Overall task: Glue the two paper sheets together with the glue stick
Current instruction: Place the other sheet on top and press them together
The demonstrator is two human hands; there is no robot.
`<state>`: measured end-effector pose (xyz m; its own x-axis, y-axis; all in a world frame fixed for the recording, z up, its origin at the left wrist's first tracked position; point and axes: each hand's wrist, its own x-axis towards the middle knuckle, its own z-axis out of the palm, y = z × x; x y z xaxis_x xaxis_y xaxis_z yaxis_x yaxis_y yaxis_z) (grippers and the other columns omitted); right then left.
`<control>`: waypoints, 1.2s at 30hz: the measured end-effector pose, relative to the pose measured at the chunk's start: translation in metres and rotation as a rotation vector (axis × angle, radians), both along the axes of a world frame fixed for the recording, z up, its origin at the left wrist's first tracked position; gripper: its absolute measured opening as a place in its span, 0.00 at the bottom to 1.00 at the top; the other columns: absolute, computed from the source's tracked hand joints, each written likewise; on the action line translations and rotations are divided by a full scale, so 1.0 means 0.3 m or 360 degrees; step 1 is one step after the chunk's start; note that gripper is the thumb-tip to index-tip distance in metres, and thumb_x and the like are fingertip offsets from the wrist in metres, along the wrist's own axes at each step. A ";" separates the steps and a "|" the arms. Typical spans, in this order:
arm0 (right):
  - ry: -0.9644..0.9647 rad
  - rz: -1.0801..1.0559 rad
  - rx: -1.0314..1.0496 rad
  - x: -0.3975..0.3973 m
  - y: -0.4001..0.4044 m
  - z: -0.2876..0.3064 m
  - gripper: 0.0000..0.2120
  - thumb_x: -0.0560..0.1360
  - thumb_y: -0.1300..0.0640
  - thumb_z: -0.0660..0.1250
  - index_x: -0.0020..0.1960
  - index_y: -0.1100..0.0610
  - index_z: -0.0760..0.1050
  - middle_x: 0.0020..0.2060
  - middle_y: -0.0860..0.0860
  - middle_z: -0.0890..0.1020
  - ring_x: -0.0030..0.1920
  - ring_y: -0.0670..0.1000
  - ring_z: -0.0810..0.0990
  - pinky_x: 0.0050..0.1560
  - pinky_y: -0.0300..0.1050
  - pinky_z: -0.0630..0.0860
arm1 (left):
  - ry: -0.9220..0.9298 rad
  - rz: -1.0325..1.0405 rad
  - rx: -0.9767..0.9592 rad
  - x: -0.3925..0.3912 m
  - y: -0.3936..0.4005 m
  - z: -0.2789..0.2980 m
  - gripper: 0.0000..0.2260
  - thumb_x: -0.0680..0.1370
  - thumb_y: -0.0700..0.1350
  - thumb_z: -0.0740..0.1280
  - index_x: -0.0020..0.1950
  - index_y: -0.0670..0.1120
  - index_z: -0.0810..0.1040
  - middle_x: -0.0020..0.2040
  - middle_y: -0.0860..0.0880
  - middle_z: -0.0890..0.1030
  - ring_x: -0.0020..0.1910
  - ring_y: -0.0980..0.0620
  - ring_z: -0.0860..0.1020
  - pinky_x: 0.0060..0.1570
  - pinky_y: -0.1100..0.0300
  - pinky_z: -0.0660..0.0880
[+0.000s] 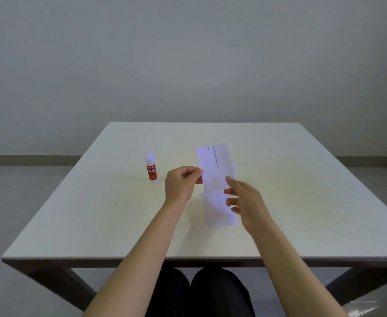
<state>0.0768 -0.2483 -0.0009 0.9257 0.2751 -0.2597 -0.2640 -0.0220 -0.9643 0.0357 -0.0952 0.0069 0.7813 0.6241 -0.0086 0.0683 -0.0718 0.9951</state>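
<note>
A white paper sheet with a line of small print (214,167) is lifted off the table, pinched at its lower left edge by my left hand (182,183). My right hand (244,201) touches the same sheet's lower right corner with its fingertips, fingers loosely spread. A second, blank white sheet (217,209) lies flat on the table just below and partly under the first, with my right hand over its right edge. A red glue stick with a white cap (151,168) stands upright to the left of my left hand, capped and untouched.
The white table (96,213) spans most of the view, with its front edge near my lap. A grey wall stands behind it, and grey floor shows on both sides.
</note>
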 end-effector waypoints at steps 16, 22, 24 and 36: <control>-0.0269 0.0312 -0.0657 0.086 -0.104 -0.067 0.11 0.71 0.62 0.73 0.31 0.59 0.77 0.27 0.51 0.79 0.21 0.46 0.68 0.23 0.36 0.61 | 0.0455 -0.0291 0.0207 -0.069 -0.003 -0.105 0.05 0.71 0.40 0.71 0.35 0.44 0.83 0.32 0.52 0.83 0.26 0.61 0.80 0.28 0.76 0.70; -0.0235 0.0312 -0.0681 0.094 -0.100 -0.079 0.09 0.71 0.62 0.73 0.32 0.60 0.78 0.27 0.53 0.80 0.18 0.44 0.66 0.19 0.32 0.61 | 0.0511 -0.0323 0.0220 -0.066 0.002 -0.116 0.04 0.72 0.39 0.71 0.37 0.42 0.83 0.33 0.50 0.83 0.30 0.56 0.81 0.38 0.67 0.77; -0.0233 0.0312 -0.0690 0.098 -0.097 -0.081 0.09 0.71 0.62 0.73 0.32 0.60 0.78 0.27 0.53 0.80 0.17 0.44 0.66 0.19 0.32 0.61 | 0.0521 -0.0317 0.0215 -0.062 0.001 -0.118 0.04 0.72 0.39 0.70 0.37 0.42 0.83 0.34 0.50 0.83 0.31 0.55 0.81 0.36 0.67 0.76; -0.0263 0.0343 -0.0805 0.097 -0.097 -0.088 0.06 0.70 0.62 0.72 0.36 0.62 0.80 0.26 0.51 0.79 0.22 0.47 0.67 0.23 0.35 0.63 | 0.0575 -0.0327 0.0212 -0.052 0.001 -0.127 0.06 0.71 0.39 0.70 0.34 0.44 0.83 0.33 0.50 0.84 0.28 0.57 0.81 0.34 0.70 0.74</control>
<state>0.1058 -0.2773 -0.0273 0.9019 0.3412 -0.2648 -0.0491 -0.5280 -0.8478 0.0200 -0.0950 -0.0311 0.8509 0.4703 -0.2341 0.3813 -0.2465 0.8910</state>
